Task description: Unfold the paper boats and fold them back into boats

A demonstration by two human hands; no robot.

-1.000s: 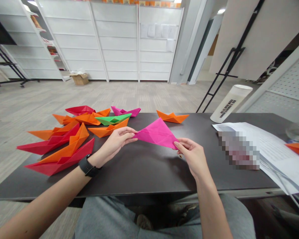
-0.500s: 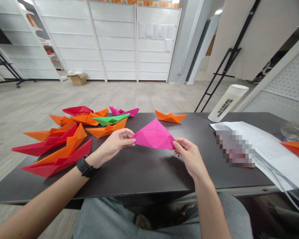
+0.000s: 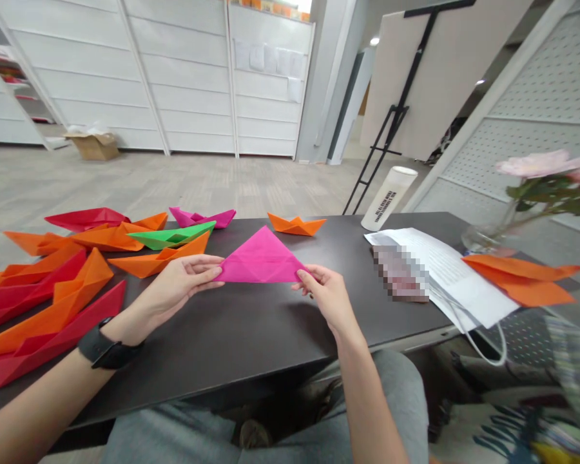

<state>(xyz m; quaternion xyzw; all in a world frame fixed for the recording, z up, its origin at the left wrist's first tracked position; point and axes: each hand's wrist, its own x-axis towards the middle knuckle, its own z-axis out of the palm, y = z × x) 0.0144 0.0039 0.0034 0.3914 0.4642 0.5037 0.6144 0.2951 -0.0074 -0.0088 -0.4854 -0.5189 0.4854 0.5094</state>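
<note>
A folded piece of magenta paper (image 3: 263, 259), triangular with its point upward, is held up above the dark table (image 3: 232, 345). My left hand (image 3: 181, 287) pinches its left corner between thumb and fingers. At the opposite corner, my right hand (image 3: 326, 293) grips the paper the same way. Creases cross the sheet's face. Closest to my left hand lies an orange paper boat (image 3: 162, 256), with a green paper boat (image 3: 171, 237) just behind it. A single orange paper boat (image 3: 297, 225) stands beyond the held paper.
Red and orange paper boats (image 3: 77, 283) crowd the table's left side, with a magenta boat (image 3: 203, 218) at the back. To the right are a white cylinder (image 3: 389, 198), printed sheets (image 3: 447, 261), a blurred item (image 3: 401, 274), folded orange paper (image 3: 526, 277) and flowers in a glass vase (image 3: 483, 238).
My view has swung to the right, bringing the flowers into sight. The magenta paper has tilted so that its lower edge now looks straight; both hands keep hold of its corners.
</note>
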